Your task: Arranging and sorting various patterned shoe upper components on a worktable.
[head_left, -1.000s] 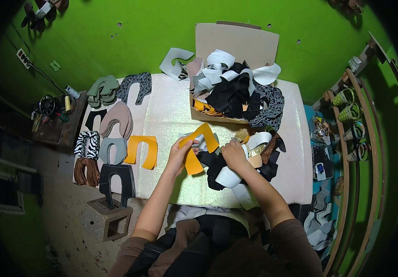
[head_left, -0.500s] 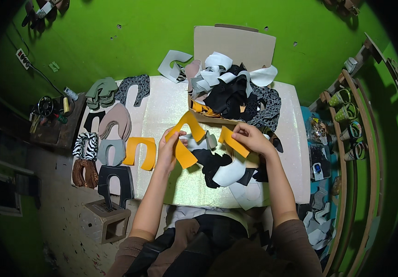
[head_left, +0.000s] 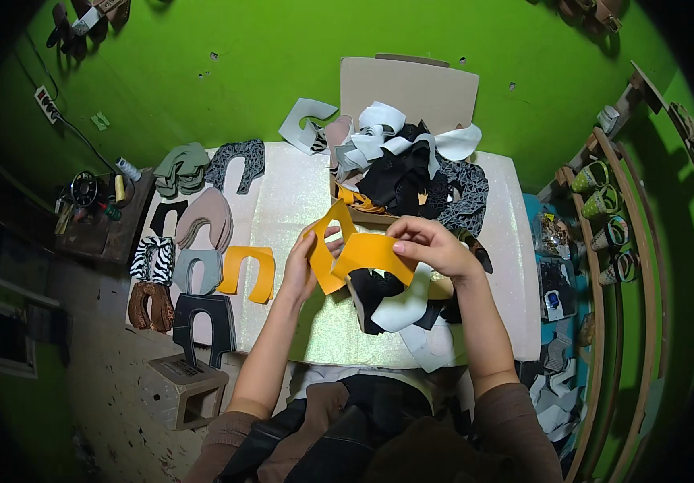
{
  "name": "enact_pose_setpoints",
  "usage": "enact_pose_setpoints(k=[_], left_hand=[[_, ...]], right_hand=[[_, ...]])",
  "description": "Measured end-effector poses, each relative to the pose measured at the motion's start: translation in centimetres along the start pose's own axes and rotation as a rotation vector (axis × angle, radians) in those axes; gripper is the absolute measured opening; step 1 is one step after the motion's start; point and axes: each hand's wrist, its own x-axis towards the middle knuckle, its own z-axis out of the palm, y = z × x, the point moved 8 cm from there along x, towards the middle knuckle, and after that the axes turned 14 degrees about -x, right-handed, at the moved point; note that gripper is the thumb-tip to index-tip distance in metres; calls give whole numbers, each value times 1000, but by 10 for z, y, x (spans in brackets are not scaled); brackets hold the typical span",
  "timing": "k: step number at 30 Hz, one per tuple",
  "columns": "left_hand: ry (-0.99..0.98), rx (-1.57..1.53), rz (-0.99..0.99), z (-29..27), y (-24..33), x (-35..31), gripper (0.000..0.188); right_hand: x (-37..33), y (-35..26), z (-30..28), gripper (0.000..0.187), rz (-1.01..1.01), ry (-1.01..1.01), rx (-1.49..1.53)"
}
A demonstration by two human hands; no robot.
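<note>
- Left: the dark stack (head_left: 221, 326) of curved cutouts reaches the near edge of the table (head_left: 294, 205); the yellow stack (head_left: 232, 274) lies farther in.
- Between that and the left hand (head_left: 302, 266), pale tabletop gives open room.
- The left hand grips the left yellow piece (head_left: 327, 281), raised over the middle.
- The two yellow pieces overlap in this view—I cannot tell whether they touch.
- The right hand (head_left: 443, 251) pinches the right yellow piece (head_left: 375, 246) at its right end.
- The step in hand looks like handling this pair; the next move likely calls for firm pinches and staying above the black scrap (head_left: 374, 296) and white scrap (head_left: 405, 304) below.
- Far side: the loaded cardboard box (head_left: 410, 90) limits reach—more room lies right, toward the table's edge.
</note>
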Motion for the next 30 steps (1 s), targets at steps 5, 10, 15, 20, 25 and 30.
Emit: enact_pose_setpoints(k=[5,10,15,20,25,30], left_hand=[[-136,-206,-203,6,-17,-10,42],[-209,-258,-163,14,-14,-18,58],[-141,95,-127,11,-13,-16,50],[-154,232,-149,15,-22,-14,40],[-248,362,-154,28,-26,-17,38],[-271,435,-144,27,-20,-18,38]], right_hand=[[18,48,2,21,99,155,81],[11,118,-17,17,197,405,104],[1,97,-26,26,104,607,-369],[4,26,18,32,-282,460,-908],[8,36,25,21,-213,383,-961],[7,21,31,17,-337,486,-1085]])
